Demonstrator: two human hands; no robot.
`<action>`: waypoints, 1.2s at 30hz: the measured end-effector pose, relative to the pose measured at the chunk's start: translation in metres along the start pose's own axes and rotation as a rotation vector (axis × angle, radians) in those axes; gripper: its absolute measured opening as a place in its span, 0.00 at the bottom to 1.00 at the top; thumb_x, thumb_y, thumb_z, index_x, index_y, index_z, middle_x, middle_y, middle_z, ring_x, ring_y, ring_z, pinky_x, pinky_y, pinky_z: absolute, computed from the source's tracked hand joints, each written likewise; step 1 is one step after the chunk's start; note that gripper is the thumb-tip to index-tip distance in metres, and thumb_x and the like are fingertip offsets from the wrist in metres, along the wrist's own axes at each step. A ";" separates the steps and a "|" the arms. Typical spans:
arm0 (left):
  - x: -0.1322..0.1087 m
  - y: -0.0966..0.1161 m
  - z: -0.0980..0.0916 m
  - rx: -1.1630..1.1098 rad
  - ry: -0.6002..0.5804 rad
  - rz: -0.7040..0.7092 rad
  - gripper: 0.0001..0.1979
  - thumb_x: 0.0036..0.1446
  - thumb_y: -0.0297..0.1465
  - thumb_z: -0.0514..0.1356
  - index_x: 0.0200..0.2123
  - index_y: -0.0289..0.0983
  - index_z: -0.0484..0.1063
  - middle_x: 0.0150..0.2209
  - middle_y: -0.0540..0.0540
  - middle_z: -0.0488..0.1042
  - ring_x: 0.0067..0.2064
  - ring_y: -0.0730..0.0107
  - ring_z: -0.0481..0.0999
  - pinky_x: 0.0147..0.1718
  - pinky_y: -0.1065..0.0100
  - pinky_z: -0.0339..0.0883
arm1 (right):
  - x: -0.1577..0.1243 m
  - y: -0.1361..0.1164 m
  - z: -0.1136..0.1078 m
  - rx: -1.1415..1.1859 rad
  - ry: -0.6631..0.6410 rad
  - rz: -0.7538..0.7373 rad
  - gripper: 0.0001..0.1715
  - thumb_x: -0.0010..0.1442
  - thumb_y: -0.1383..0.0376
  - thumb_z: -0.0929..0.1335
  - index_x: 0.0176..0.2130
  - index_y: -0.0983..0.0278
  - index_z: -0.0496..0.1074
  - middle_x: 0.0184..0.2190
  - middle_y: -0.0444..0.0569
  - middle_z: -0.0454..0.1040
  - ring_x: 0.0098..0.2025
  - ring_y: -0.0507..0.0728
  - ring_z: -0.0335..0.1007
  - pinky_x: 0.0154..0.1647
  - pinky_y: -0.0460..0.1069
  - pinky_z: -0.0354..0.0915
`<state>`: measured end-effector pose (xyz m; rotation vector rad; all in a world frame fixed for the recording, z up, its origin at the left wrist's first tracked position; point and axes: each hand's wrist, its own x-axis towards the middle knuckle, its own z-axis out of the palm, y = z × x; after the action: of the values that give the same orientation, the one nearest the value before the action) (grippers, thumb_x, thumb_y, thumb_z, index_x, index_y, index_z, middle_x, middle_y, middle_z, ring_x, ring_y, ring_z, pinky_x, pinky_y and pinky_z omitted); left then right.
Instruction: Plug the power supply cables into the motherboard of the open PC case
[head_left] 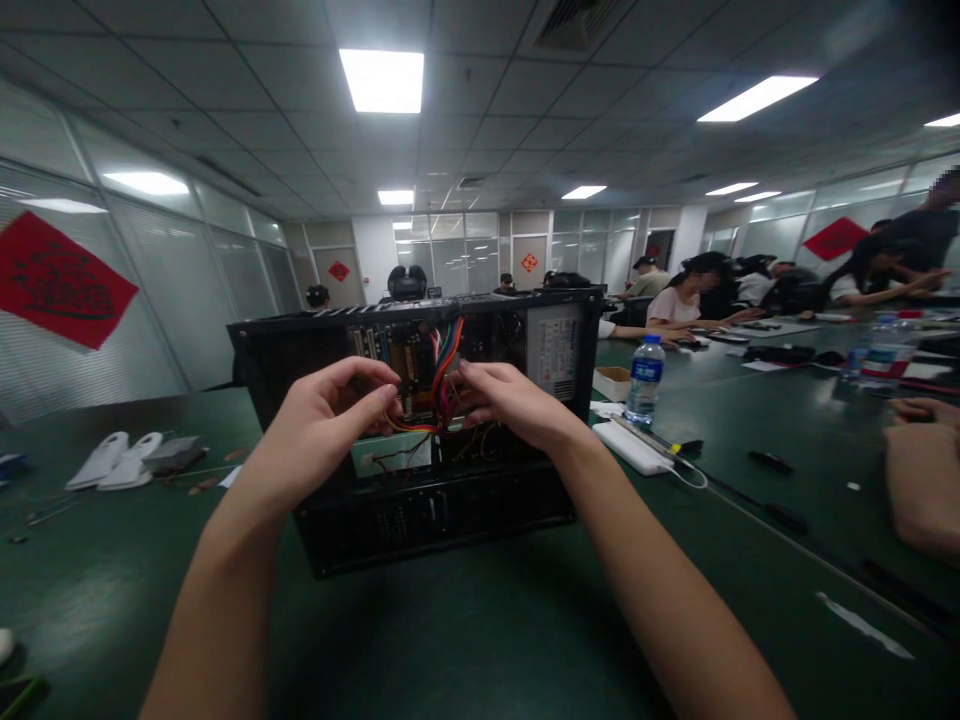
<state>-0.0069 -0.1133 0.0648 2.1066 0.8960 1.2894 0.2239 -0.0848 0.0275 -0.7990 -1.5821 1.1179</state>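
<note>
A black computer case point(442, 515) stands on the table before me with its side open. Inside it show a motherboard with slots, a power supply point(553, 350) with a label at the right, and a bundle of coloured cables point(448, 355) hanging down the middle. My left hand point(337, 400) pinches red and yellow power cables point(412, 428) between thumb and fingers. On the other side of the bundle, my right hand point(499, 398) has its fingers curled around the cables, its fingertips partly hidden behind them.
Right of the case stand a water bottle point(645, 380), a small cardboard box point(611, 382) and a white power strip point(632, 446). White pieces point(116, 460) lie at the left. Another person's arm point(922, 480) rests at the right edge; several people sit farther back.
</note>
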 end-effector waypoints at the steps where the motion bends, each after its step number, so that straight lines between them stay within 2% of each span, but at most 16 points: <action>1: 0.000 0.000 -0.004 0.012 0.007 0.000 0.15 0.54 0.40 0.66 0.40 0.37 0.75 0.31 0.48 0.76 0.30 0.69 0.74 0.30 0.69 0.70 | -0.002 -0.002 -0.001 -0.001 -0.010 -0.007 0.18 0.67 0.55 0.65 0.43 0.66 0.76 0.41 0.54 0.78 0.38 0.53 0.76 0.33 0.45 0.71; 4: 0.001 -0.006 -0.011 0.064 0.060 0.001 0.15 0.56 0.41 0.63 0.40 0.36 0.74 0.28 0.50 0.72 0.29 0.70 0.72 0.29 0.70 0.67 | -0.006 -0.005 -0.002 -0.016 -0.060 -0.030 0.11 0.64 0.61 0.68 0.44 0.65 0.75 0.44 0.52 0.78 0.42 0.54 0.76 0.35 0.45 0.71; 7: 0.005 -0.015 -0.010 0.131 0.086 0.024 0.17 0.58 0.43 0.61 0.44 0.37 0.73 0.29 0.50 0.71 0.29 0.70 0.70 0.27 0.71 0.64 | -0.007 -0.006 -0.001 -0.039 -0.112 -0.053 0.13 0.59 0.63 0.72 0.44 0.64 0.75 0.46 0.51 0.77 0.45 0.55 0.74 0.36 0.45 0.71; 10: 0.007 -0.019 0.001 0.230 0.038 0.039 0.21 0.56 0.45 0.63 0.47 0.38 0.72 0.28 0.52 0.69 0.28 0.71 0.68 0.26 0.71 0.61 | -0.005 -0.004 0.003 -0.104 -0.152 -0.067 0.12 0.54 0.63 0.74 0.39 0.65 0.75 0.38 0.48 0.77 0.39 0.53 0.73 0.36 0.45 0.70; 13: 0.007 -0.019 0.015 0.341 -0.014 0.041 0.23 0.54 0.46 0.65 0.47 0.38 0.73 0.25 0.54 0.67 0.27 0.71 0.65 0.25 0.71 0.58 | -0.001 0.001 0.006 -0.193 -0.178 -0.066 0.10 0.55 0.62 0.73 0.36 0.66 0.74 0.30 0.44 0.74 0.33 0.51 0.70 0.35 0.46 0.68; 16: 0.007 -0.017 0.026 0.377 -0.030 0.061 0.18 0.57 0.44 0.63 0.42 0.37 0.76 0.25 0.53 0.69 0.27 0.71 0.66 0.27 0.70 0.58 | 0.000 0.005 0.006 -0.307 -0.189 -0.078 0.09 0.57 0.62 0.71 0.37 0.66 0.75 0.30 0.45 0.75 0.32 0.51 0.70 0.35 0.47 0.67; 19: 0.009 -0.018 0.030 0.370 -0.004 0.061 0.15 0.59 0.41 0.60 0.35 0.35 0.77 0.25 0.52 0.69 0.27 0.71 0.66 0.27 0.70 0.57 | -0.003 0.002 0.002 -0.531 -0.136 -0.123 0.08 0.60 0.64 0.69 0.37 0.66 0.77 0.33 0.48 0.78 0.34 0.53 0.72 0.37 0.48 0.66; 24: 0.010 -0.021 0.026 0.358 0.016 0.052 0.16 0.59 0.43 0.59 0.32 0.35 0.76 0.24 0.51 0.69 0.27 0.70 0.67 0.28 0.69 0.57 | -0.017 -0.016 -0.001 -0.822 0.027 -0.167 0.09 0.61 0.66 0.69 0.37 0.65 0.81 0.32 0.48 0.80 0.34 0.55 0.74 0.35 0.47 0.63; 29: 0.008 -0.019 0.026 0.292 0.024 0.049 0.16 0.60 0.43 0.59 0.32 0.35 0.75 0.25 0.51 0.70 0.28 0.70 0.67 0.28 0.70 0.58 | -0.024 -0.023 0.007 -0.833 0.021 -0.247 0.09 0.61 0.65 0.70 0.36 0.64 0.82 0.32 0.48 0.81 0.34 0.55 0.75 0.35 0.48 0.64; 36: 0.008 -0.013 0.034 0.003 0.038 -0.041 0.16 0.56 0.44 0.64 0.33 0.35 0.75 0.21 0.53 0.68 0.23 0.73 0.66 0.23 0.72 0.59 | -0.021 -0.016 0.012 -0.844 -0.048 -0.239 0.07 0.60 0.66 0.70 0.34 0.64 0.80 0.31 0.48 0.81 0.32 0.54 0.75 0.32 0.47 0.62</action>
<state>0.0226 -0.1017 0.0464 2.0621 0.9524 1.3116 0.2191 -0.1128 0.0344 -1.0763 -2.1458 0.2613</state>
